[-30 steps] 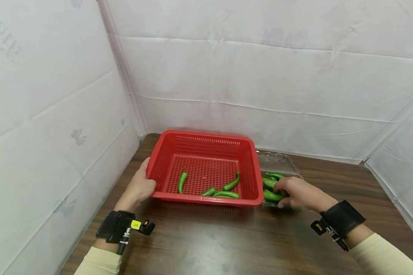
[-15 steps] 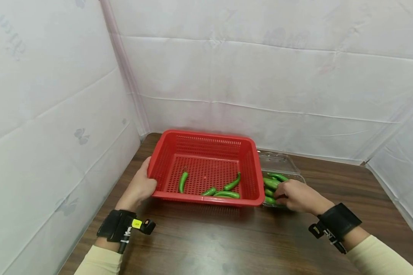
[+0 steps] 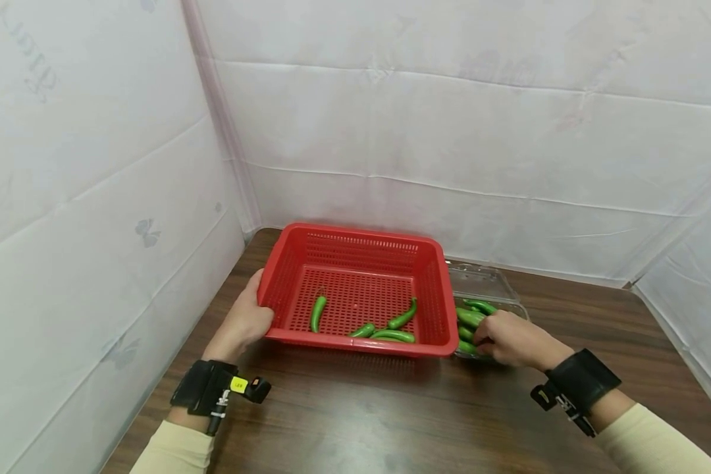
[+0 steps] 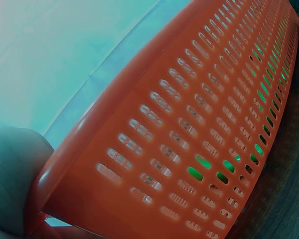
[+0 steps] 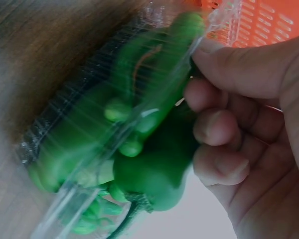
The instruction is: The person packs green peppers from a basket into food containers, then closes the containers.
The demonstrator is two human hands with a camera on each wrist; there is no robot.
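A red perforated basket point(image 3: 355, 245) sits on the dark wooden table and holds several green chili peppers point(image 3: 391, 327). My left hand point(image 3: 244, 322) grips the basket's near left corner; in the left wrist view the basket wall point(image 4: 199, 129) fills the frame beside my thumb point(image 4: 12, 169). Right of the basket lies a clear plastic clamshell box point(image 3: 482, 284) with more green peppers point(image 3: 469, 317). My right hand point(image 3: 509, 339) reaches into the box, its fingers curled round a green pepper point(image 5: 154, 169) in the right wrist view.
White cloth walls point(image 3: 450, 131) close in the table on the left, back and right. Bare wooden tabletop point(image 3: 391, 415) stretches in front of the basket toward me. The clamshell's open lid lies behind the box.
My right hand has shifted slightly left within the clamshell box, closing round a pepper. The left hand keeps its hold on the basket. The view has drifted a little.
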